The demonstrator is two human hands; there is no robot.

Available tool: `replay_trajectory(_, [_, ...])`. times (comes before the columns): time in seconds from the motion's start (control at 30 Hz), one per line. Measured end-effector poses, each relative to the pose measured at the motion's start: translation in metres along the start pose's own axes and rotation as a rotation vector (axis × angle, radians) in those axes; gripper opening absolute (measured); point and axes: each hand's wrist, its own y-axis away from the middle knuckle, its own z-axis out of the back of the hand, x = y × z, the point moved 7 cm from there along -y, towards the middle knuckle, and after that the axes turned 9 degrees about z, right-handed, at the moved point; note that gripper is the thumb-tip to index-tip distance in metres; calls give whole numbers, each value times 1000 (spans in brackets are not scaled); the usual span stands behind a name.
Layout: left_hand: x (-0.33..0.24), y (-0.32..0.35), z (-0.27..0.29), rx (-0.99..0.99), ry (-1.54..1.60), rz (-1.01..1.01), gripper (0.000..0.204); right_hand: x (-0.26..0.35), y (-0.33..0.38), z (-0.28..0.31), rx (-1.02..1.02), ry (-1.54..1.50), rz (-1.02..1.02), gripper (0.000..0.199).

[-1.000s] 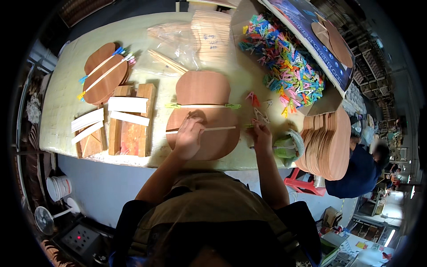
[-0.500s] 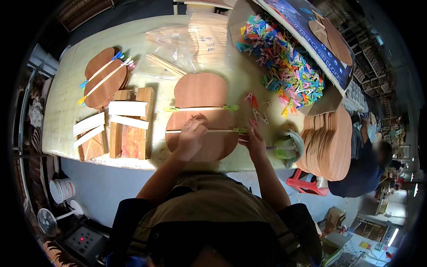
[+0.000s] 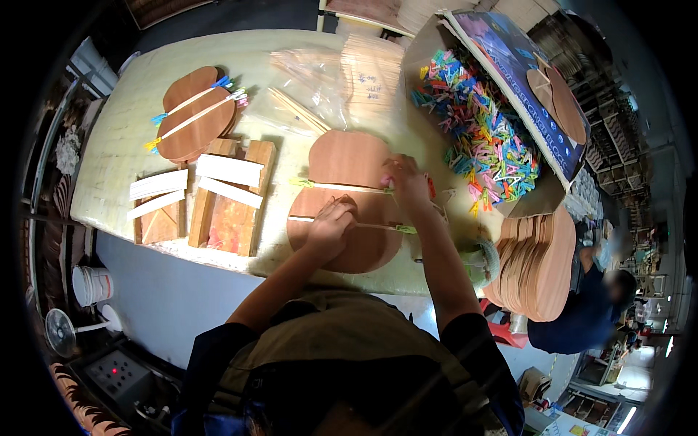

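A brown guitar-shaped wooden board [image 3: 349, 156] lies on the table in front of me. Two thin pale wooden strips cross it, an upper strip [image 3: 342, 186] and a lower strip [image 3: 374, 227]. Green clothespins grip the upper strip's left end [image 3: 301, 182] and the lower strip's right end [image 3: 406, 229]. My left hand [image 3: 333, 227] rests over the lower strip, fingers bunched together; what they hold, if anything, is hidden. At the upper strip's right end, my right hand [image 3: 407, 182] is closed on a pink clothespin [image 3: 387, 179], next to a green one partly covered by the fingers.
A box of colourful clothespins [image 3: 483, 131] stands at the right, above stacked guitar-shaped boards [image 3: 534, 265]. Clipped boards [image 3: 196, 120] lie far left, behind wooden blocks with white strips [image 3: 229, 182]. Pale sticks [image 3: 371, 73] lie at the back. Another person [image 3: 578, 312] is at the right.
My right hand has moved up from beside the lower strip's right end to the upper strip's right end, bringing a pink clothespin. My left hand stays on the board. The whole view has shifted.
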Motion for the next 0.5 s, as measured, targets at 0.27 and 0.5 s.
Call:
replay_trajectory(0.27, [-3,1,5,-26,-34,-56,7,-12,-25,-44,-27,6,-473,35])
replay_trajectory(0.5, [-1,4,9,-72,-16,-48,11,12,-59,-77,4,176,-358,33])
